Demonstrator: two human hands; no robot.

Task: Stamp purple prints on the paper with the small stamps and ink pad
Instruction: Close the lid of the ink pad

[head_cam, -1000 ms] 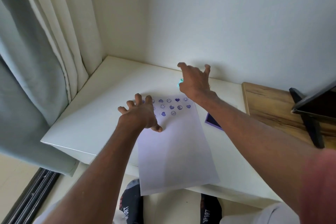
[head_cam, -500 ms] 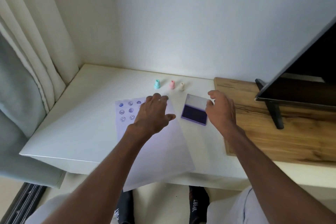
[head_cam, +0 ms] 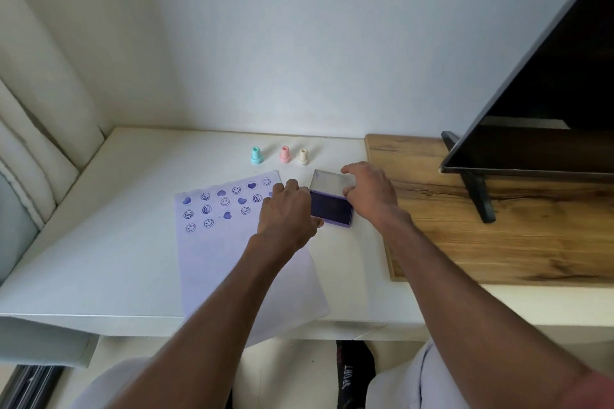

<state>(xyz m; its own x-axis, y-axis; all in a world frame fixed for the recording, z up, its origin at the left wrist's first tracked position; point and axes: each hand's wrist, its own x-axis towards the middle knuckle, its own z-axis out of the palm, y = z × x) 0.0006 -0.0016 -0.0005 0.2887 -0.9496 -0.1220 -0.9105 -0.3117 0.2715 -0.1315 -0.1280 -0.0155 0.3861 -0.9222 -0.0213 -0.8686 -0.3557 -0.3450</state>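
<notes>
1. Our left hand (head_cam: 288,213) grips the near left side of the purple ink pad (head_cam: 332,209), fingers curled over its edge. Our right hand (head_cam: 370,196) pinches the raised clear lid (head_cam: 329,183) from the right. If the two hands pull unevenly, the pad could skid across the white counter (head_cam: 109,242) towards the wooden board (head_cam: 498,226).
2. Our left wrist lies over the right edge of the paper (head_cam: 229,252). Dragging it could crease the sheet or smear the purple smiley and heart prints (head_cam: 226,202) if they are wet; we cannot tell whether they have dried.
3. The sheet's near end overhangs the counter's front edge, so a nudge could slide it off.
4. The teal stamp (head_cam: 256,155), pink stamp (head_cam: 285,155) and cream stamp (head_cam: 303,156) stand upright in a row near the counter's back edge, just beyond the pad. A careless swing of the lid could topple them.
5. A finger brushing the exposed dark pad would likely pick up ink and mark the paper.
</notes>
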